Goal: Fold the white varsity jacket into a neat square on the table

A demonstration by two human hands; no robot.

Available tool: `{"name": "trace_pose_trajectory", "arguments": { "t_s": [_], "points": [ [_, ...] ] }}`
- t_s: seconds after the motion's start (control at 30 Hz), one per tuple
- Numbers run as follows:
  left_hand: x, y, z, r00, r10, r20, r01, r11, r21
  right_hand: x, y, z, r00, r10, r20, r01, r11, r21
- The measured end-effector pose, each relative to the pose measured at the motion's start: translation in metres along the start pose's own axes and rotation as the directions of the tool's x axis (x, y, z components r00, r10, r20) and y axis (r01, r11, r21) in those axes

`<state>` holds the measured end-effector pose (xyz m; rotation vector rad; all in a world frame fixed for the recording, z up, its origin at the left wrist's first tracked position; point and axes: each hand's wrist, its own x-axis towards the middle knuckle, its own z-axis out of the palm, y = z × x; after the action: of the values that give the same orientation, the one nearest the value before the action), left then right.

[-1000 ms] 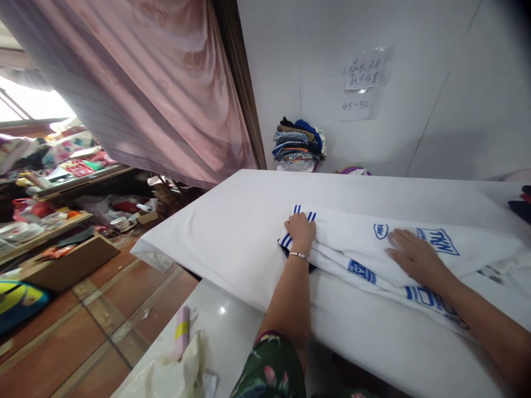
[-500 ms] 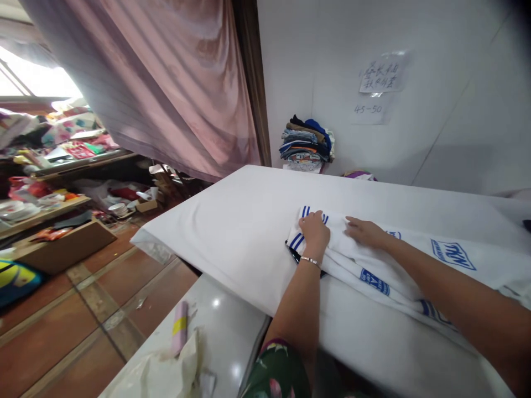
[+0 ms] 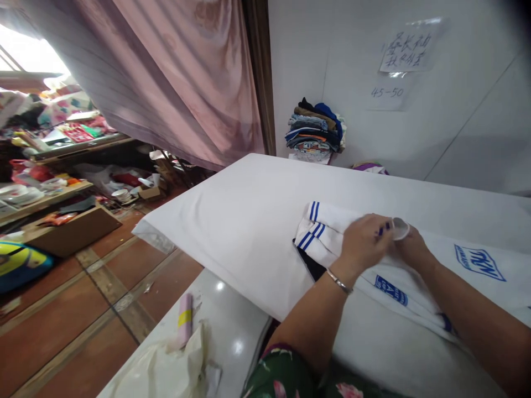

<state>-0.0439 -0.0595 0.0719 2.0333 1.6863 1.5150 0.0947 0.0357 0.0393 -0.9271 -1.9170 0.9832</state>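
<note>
Both hands meet over the white cotton garment with blue stripes and blue printed logos (image 3: 398,271), which lies on the counter covered in white cloth (image 3: 249,221). Its long axis runs from the striped cuff at the left, near the counter's front edge, away to the right past the logo. The left hand (image 3: 365,243) sits on the fabric just right of the striped cuff, fingers curled and pressed together on a fold. The right hand (image 3: 410,246) touches it from the right, fingers pinching a small white rounded bit of the garment (image 3: 400,228); what that bit is cannot be made out. The cuff lies to the left of both hands, nearer the left one. A dark layer (image 3: 312,265) shows under the cuff.

The cloth-covered counter is bare towards the far wall. At its back corner stands a stack of folded clothes in mixed colours (image 3: 315,132). 2 handwritten paper notes (image 3: 409,52) hang on the white wall. A pink curtain (image 3: 174,77) hangs at the left, above a tiled floor and cluttered shelves.
</note>
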Motion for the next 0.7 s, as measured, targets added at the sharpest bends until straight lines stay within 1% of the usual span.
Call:
{"name": "trace_pose_trajectory", "arguments": {
  "t_s": [0.03,0.07,0.13,0.2,0.3,0.37,0.43,0.5,0.53,0.6,0.63,0.7],
  "points": [
    [0.004,-0.007,-0.011,0.995,-0.09,-0.046,0.089,0.996,-0.012,0.0,-0.004,0.0,0.998,0.027,-0.051,-0.023,0.997,0.073],
    [0.008,-0.015,-0.023,0.978,-0.189,-0.083,0.19,0.982,0.004,0.001,-0.008,-0.001,0.994,0.048,-0.093,-0.034,0.989,0.141],
    [0.015,-0.036,-0.048,0.929,-0.356,-0.098,0.365,0.925,0.102,0.006,-0.018,-0.002,0.986,0.093,-0.139,-0.054,0.963,0.265],
    [0.017,-0.058,-0.07,0.867,-0.489,-0.097,0.497,0.832,0.247,0.013,-0.03,-0.004,0.982,0.119,-0.147,-0.058,0.929,0.367],
    [0.01,-0.082,-0.091,0.783,-0.619,-0.066,0.587,0.7,0.406,0.025,-0.045,-0.005,0.986,0.118,-0.116,-0.048,0.873,0.485],
    [0.004,-0.091,-0.095,0.74,-0.672,-0.044,0.62,0.655,0.432,0.035,-0.052,-0.001,0.991,0.098,-0.094,-0.037,0.861,0.508],
    [0.0,-0.097,-0.095,0.699,-0.715,-0.012,0.653,0.631,0.419,0.048,-0.055,0.008,0.994,0.07,-0.079,-0.022,0.87,0.493],
    [0.0,-0.1,-0.092,0.658,-0.753,0.02,0.683,0.608,0.405,0.06,-0.053,0.022,0.996,0.05,-0.074,-0.015,0.909,0.416],
    [0.001,-0.101,-0.09,0.641,-0.767,0.031,0.694,0.596,0.403,0.066,-0.049,0.031,0.996,0.045,-0.072,-0.019,0.942,0.334],
    [0.005,-0.102,-0.088,0.619,-0.784,0.044,0.707,0.581,0.403,0.074,-0.036,0.05,0.999,0.042,-0.026,-0.04,0.997,0.07],
    [0.006,-0.103,-0.088,0.616,-0.786,0.048,0.708,0.58,0.403,0.076,-0.027,0.059,0.999,0.045,0.027,-0.042,0.994,-0.1],
    [0.008,-0.104,-0.087,0.618,-0.785,0.045,0.708,0.581,0.4,0.077,-0.007,0.073,0.985,0.061,0.16,0.007,0.92,-0.393]
  ]
}}
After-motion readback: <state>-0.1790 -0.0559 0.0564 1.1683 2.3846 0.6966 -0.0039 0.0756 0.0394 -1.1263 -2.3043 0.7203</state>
